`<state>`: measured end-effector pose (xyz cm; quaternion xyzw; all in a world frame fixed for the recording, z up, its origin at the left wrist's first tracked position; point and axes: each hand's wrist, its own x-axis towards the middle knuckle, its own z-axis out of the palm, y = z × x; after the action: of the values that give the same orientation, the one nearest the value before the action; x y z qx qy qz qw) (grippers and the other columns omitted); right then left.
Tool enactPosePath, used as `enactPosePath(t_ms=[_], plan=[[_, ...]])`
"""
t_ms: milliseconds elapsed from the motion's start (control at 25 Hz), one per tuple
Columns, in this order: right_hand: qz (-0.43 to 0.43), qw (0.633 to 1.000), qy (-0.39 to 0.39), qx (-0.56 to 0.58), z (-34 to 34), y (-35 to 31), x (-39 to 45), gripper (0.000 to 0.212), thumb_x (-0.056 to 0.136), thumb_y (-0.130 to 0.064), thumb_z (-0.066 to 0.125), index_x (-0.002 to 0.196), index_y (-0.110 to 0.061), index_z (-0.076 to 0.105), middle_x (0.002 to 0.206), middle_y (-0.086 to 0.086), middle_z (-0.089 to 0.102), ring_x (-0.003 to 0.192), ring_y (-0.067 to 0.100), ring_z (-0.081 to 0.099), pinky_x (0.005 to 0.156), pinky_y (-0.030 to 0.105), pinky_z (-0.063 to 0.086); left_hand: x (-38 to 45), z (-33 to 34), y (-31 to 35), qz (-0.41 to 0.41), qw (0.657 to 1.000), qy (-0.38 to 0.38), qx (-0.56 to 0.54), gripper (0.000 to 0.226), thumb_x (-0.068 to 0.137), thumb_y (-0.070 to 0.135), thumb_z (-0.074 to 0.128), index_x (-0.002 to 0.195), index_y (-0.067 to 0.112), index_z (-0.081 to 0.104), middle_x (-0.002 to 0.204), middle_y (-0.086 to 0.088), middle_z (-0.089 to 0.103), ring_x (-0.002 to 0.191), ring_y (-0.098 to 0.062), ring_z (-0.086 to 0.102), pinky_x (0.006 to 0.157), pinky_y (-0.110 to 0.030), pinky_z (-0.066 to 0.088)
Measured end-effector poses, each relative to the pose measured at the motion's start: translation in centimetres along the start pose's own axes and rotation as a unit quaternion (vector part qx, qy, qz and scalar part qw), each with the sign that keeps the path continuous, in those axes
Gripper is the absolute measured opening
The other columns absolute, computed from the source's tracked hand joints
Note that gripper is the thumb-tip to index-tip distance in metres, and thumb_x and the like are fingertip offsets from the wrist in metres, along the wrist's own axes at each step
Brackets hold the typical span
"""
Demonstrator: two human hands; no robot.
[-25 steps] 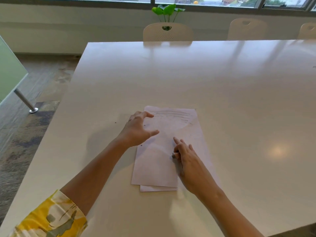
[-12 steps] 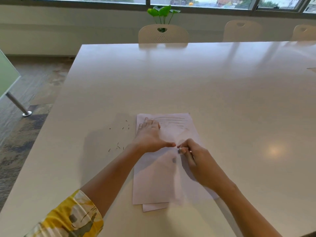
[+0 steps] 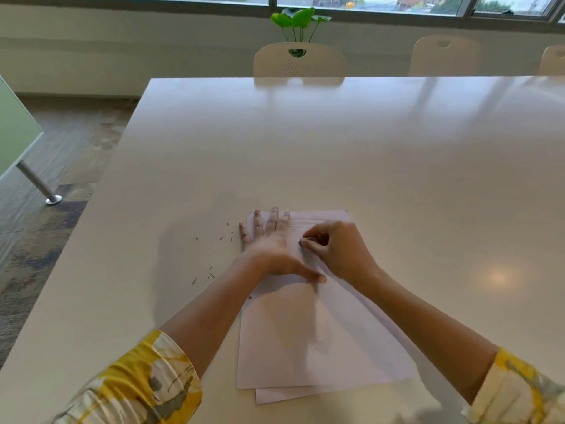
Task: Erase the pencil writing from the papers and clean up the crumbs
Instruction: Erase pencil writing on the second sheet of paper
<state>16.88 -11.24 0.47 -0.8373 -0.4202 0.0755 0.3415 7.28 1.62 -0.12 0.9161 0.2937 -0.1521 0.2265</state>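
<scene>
I see my left hand [image 3: 269, 243] pressed flat, fingers spread, on the papers [image 3: 305, 341] on the tabletop [image 3: 336, 142]. My right hand [image 3: 333, 249], just beside it, pinches a small eraser [image 3: 305, 240] against faint pencil lines too blurred to read. Crumbs [image 3: 220, 240] lie left of my left hand.

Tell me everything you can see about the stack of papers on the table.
The papers are white sheets lying flat near the front edge of the white table, loosely stacked, with a lower sheet poking out at the bottom. Faint pencil lines show near the top edge. The left hand presses flat on the upper left part, fingers spread. The right hand rests on the top sheet, pinching something small, probably an eraser. Dark crumbs lie on the table, left of the papers.
</scene>
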Motion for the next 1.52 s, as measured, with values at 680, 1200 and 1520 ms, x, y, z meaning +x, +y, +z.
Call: enactPosePath(t_ms=[680,1200,1520], plan=[[-0.007,0.998,0.063,-0.01,-0.1,1.0,2.7,0.008,0.084,-0.016,0.075,0.09,-0.017,0.081,0.085,-0.003,0.077,0.073,0.008,0.069,0.077,0.029,0.059,0.4,-1.1,1.0,-0.033,0.996,-0.065,0.056,0.163,0.044,0.091,0.07,0.149,0.026,-0.035,0.155,0.001,-0.045,0.139,-0.037,-0.044,0.113,-0.065,-0.021],[-0.031,0.999,0.038,0.003,0.8,-0.1,-0.5,0.007,0.082,-0.018,0.074,0.087,-0.017,0.08,0.08,-0.005,0.074,0.072,0.006,0.066,0.07,0.018,0.053,0.3,-1.7,1.5,-0.053,0.993,-0.08,0.065,0.161,0.044,0.091,0.07,0.15,0.028,-0.034,0.156,0.0,-0.044,0.14,-0.037,-0.042,0.114,-0.065,-0.018],[0.048,0.994,0.094,-0.003,-0.6,1.5,2.0,0.008,0.083,-0.019,0.073,0.083,-0.017,0.081,0.078,-0.005,0.076,0.07,0.008,0.069,0.071,0.024,0.056,0.0,-2.0,1.8,-0.059,0.991,-0.092,0.076,0.16,0.044,0.095,0.065,0.152,0.025,-0.03,0.16,-0.001,-0.037,0.143,-0.037,-0.037,0.115,-0.064,-0.017]])
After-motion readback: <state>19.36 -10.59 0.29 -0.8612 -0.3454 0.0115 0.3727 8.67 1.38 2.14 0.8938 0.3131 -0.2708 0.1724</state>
